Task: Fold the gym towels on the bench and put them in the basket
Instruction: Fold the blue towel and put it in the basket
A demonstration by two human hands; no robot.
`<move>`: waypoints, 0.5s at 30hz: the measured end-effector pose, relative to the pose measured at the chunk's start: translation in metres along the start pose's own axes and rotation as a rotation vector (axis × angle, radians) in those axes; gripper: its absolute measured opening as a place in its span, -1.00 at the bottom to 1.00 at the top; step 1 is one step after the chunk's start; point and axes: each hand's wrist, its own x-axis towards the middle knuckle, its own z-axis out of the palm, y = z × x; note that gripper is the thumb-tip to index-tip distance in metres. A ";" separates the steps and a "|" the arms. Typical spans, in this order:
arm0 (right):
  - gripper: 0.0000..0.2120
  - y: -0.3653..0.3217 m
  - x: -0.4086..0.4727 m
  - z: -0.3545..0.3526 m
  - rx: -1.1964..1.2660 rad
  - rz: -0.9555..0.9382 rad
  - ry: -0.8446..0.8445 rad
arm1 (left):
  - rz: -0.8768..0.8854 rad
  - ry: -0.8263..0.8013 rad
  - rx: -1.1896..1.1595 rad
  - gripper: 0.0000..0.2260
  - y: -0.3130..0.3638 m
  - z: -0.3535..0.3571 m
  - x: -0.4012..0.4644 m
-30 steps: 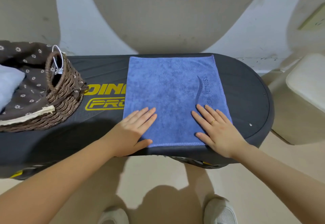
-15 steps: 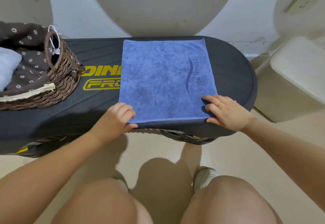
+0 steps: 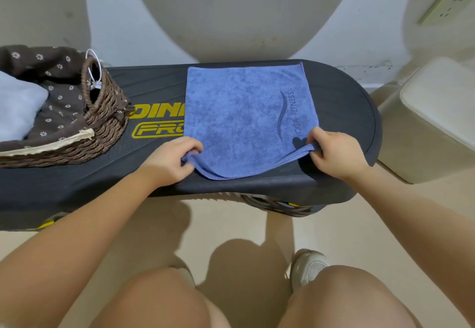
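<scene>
Hands: left hand (image 3: 171, 161), right hand (image 3: 335, 154) grip clamped on blue towel (image 3: 246, 116) near corners, lifted.

Both hands (left hand (image 3: 171, 161), right hand (image 3: 335, 154)) in pinching grip

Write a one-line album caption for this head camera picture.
Both hands, left hand and right hand, pinch the blue towel's near corners on the black bench.

Both hands, left (image 3: 171, 162) and right (image 3: 336, 153), now pinching the blue towel's (image 3: 246, 116) near corners, lifted off the bench (image 3: 341, 101).
</scene>
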 end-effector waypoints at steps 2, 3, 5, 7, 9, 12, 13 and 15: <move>-0.87 -0.003 0.010 0.000 0.138 0.150 0.035 | -0.202 0.148 -0.208 -0.76 0.005 0.000 0.007; -0.88 -0.002 0.016 0.001 0.230 0.230 0.031 | -0.294 0.198 -0.309 -0.75 0.007 0.000 0.012; -0.86 0.000 0.030 0.002 0.364 0.348 0.029 | -0.377 0.275 -0.461 -0.78 0.011 -0.004 0.021; -0.82 0.001 0.040 -0.001 0.454 0.389 0.020 | -0.389 0.346 -0.609 -0.80 0.016 -0.010 0.029; -0.92 0.002 0.049 -0.003 0.501 0.358 -0.039 | -0.398 0.393 -0.730 -0.81 0.021 -0.015 0.039; -0.94 0.008 0.058 -0.002 0.434 0.294 -0.144 | -0.428 0.426 -0.747 -0.84 0.023 -0.018 0.055; -0.94 0.009 0.061 0.000 0.463 0.326 -0.106 | -0.449 0.440 -0.749 -0.85 0.020 -0.018 0.060; -0.85 0.013 0.070 0.002 0.661 0.476 0.030 | -0.490 0.472 -0.772 -0.87 0.017 -0.019 0.072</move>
